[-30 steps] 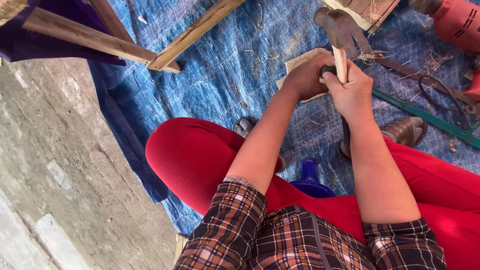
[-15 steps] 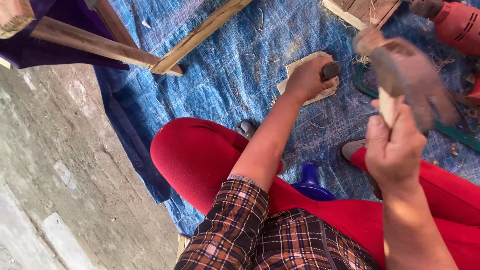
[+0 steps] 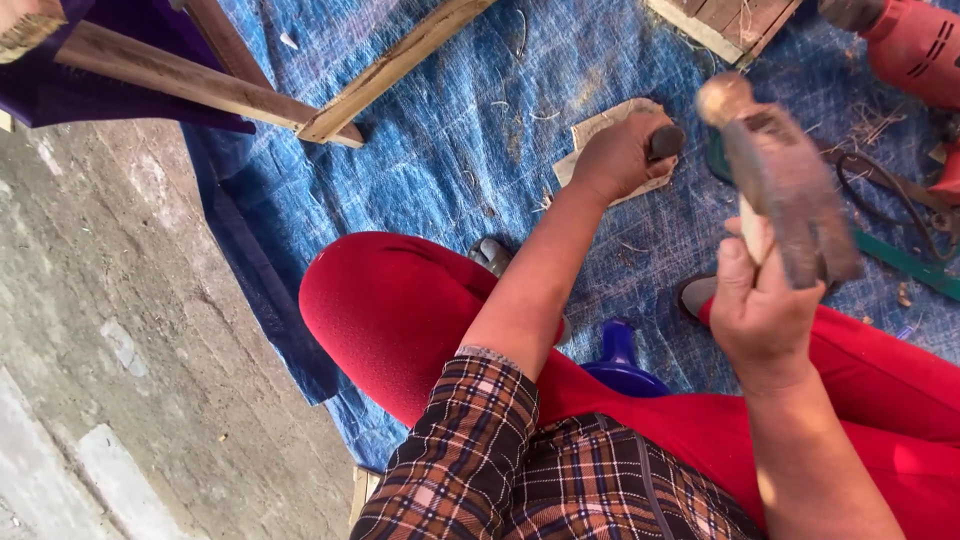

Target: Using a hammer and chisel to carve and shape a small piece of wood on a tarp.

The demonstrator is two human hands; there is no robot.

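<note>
Nearest the camera, the checked shirt and red trousers filled the lower frame, a blue plastic piece showing between the knees. The right hand was wrapped tight around a pale handle, holding a worn wooden mallet raised and tilted, blurred with motion. Further out, the left hand was clenched over a dark-handled tool, pressing it down on a small pale block of wood that lay on the blue tarp.

To strike well, the tool wanted to be kept steady on the block, its butt clear of the fingers, and the mallet brought down square on that butt rather than glancing off it.

Half a second before, the mallet had been swinging at much the same height; a second before, both hands had met at the block, mallet down against the tool. The left hand had stayed on the block throughout.

Beyond lay wooden slats, a board, a red power drill and a green strip.
</note>
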